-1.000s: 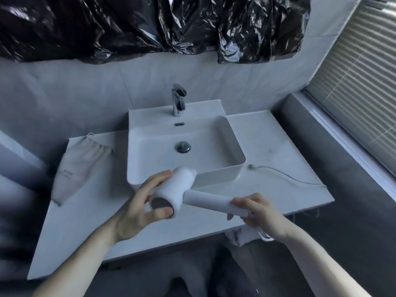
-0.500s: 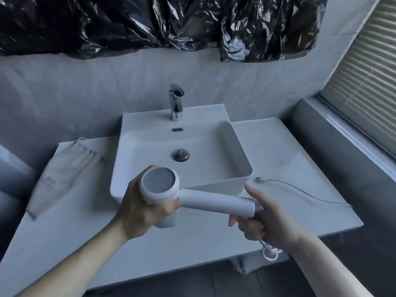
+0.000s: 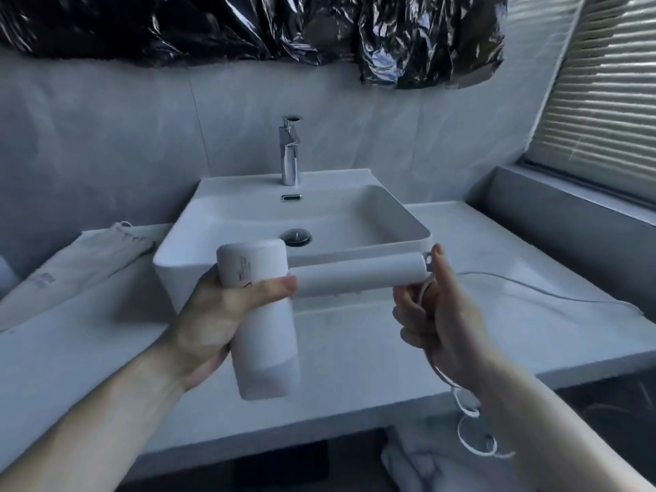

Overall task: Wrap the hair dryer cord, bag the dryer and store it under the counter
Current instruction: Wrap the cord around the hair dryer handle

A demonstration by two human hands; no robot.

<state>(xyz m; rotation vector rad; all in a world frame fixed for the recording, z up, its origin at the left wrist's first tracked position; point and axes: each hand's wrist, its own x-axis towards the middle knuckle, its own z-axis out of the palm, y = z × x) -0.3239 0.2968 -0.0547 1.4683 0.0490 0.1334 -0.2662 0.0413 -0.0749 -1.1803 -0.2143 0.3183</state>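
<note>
I hold the white hair dryer (image 3: 262, 324) in the air in front of the sink. My left hand (image 3: 216, 321) is wrapped around its barrel, which points down towards me. The handle sticks out to the right. My right hand (image 3: 436, 314) grips the white cord (image 3: 475, 435) just below the handle's end, thumb up beside the hanging loop. The cord hangs down past my wrist in loose coils below the counter edge. A beige drawstring bag (image 3: 74, 268) lies flat on the counter at the left.
A white basin (image 3: 401, 221) with a chrome tap (image 3: 290, 154) sits mid-counter. A thin white cable (image 3: 532, 289) trails over the right side of the counter (image 3: 497, 335). Light fabric (image 3: 419, 466) lies below the counter. Black plastic sheeting (image 3: 248, 26) hangs above; blinds (image 3: 603, 83) at right.
The dryer has been turned in my left hand: its round end faced me, the barrel now points down. My right hand slid off the handle's end onto the cord. The view moved closer.
</note>
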